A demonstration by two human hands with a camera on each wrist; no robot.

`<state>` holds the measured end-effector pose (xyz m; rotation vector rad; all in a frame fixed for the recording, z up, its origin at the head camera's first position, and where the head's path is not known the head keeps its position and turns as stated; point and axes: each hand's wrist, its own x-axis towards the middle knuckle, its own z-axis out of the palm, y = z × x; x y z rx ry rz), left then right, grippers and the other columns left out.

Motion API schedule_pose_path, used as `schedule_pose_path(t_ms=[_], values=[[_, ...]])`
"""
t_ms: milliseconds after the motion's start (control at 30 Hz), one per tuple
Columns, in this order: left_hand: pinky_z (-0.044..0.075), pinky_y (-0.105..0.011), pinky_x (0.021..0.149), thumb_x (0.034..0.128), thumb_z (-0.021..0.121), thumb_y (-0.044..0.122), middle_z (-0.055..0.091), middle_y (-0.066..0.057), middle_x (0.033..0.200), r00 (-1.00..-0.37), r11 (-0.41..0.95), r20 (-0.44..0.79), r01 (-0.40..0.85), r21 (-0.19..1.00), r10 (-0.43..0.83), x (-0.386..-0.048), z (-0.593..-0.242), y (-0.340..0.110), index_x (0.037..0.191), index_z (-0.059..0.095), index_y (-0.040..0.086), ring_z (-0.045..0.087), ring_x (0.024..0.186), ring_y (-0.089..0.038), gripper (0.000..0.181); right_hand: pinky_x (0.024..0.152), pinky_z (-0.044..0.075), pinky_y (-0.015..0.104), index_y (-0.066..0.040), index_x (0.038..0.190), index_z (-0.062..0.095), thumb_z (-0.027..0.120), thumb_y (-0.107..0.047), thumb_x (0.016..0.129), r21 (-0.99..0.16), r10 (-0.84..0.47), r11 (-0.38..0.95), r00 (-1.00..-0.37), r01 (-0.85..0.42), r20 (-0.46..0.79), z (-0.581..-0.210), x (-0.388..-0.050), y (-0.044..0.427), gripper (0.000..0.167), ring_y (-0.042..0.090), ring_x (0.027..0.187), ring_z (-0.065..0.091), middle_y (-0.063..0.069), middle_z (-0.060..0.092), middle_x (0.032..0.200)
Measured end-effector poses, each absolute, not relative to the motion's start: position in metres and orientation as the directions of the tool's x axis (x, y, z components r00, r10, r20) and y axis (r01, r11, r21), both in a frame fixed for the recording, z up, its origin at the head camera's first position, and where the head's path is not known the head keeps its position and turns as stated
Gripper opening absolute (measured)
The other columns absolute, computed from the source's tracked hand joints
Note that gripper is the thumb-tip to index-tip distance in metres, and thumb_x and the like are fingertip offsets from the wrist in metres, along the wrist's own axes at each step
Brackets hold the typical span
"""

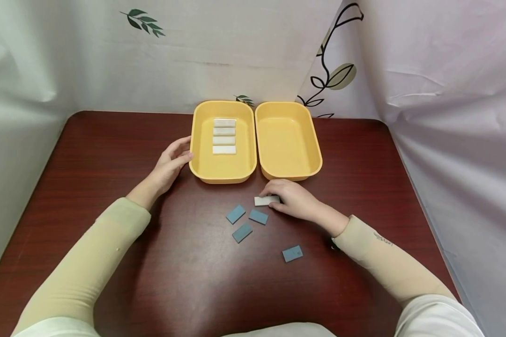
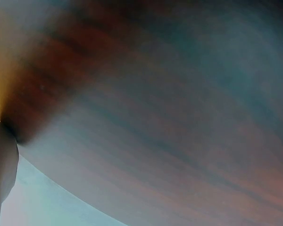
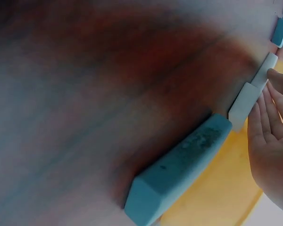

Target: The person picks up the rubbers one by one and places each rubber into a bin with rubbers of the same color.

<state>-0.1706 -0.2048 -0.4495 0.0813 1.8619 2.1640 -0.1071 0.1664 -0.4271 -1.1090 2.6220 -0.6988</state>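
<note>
Four tiles point(image 1: 224, 140) in tray point(image 1: 223, 169), head view only; left hand point(image 1: 170, 164) grips tray, right hand point(image 1: 297, 200) pinches white block point(image 1: 261, 201).

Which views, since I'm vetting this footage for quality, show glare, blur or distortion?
Head: fairly sharp, with a pale sheen on the table; left wrist: the table hazy and smeared, the left hand dark at the left edge; right wrist: the table streaky and blurred, the nearest blue tile looking stretched.

Right fingers point(image 1: 273, 186) pinch a white block point(image 1: 263, 201) while left fingers point(image 1: 178, 147) touch a yellow tray point(image 1: 223, 168).
</note>
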Motion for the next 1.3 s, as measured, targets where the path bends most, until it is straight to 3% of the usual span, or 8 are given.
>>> schedule_pose_path(t_ms=[733,1300], values=[[0.047,-0.015,0.103,0.1072,0.056,0.004,0.057,0.004,0.138,-0.963,-0.171,-0.101,-0.147,0.974,0.251,-0.171,-0.453,-0.206,0.159,0.043,0.009,0.055,0.124,-0.009,0.054,0.096,0.056,0.040,-0.008,0.120,0.076,0.080,-0.003,0.092,-0.525,-0.724,0.593,-0.690,-0.610,-0.015,-0.427,-0.109,0.160,0.028,0.020,0.106,0.066,0.007,0.072,0.117],[0.045,-0.015,0.106,0.1078,0.053,0.004,0.055,0.005,0.136,-0.960,-0.146,-0.125,-0.165,0.975,0.249,-0.170,-0.450,-0.204,0.161,0.039,0.007,0.053,0.126,-0.009,0.055,0.083,0.056,0.033,-0.013,0.107,0.076,0.083,-0.007,0.092,-0.525,-0.739,0.567,-0.673,-0.635,0.016,-0.423,-0.107,0.156,0.018,0.016,0.092,0.064,0.001,0.071,0.103]])
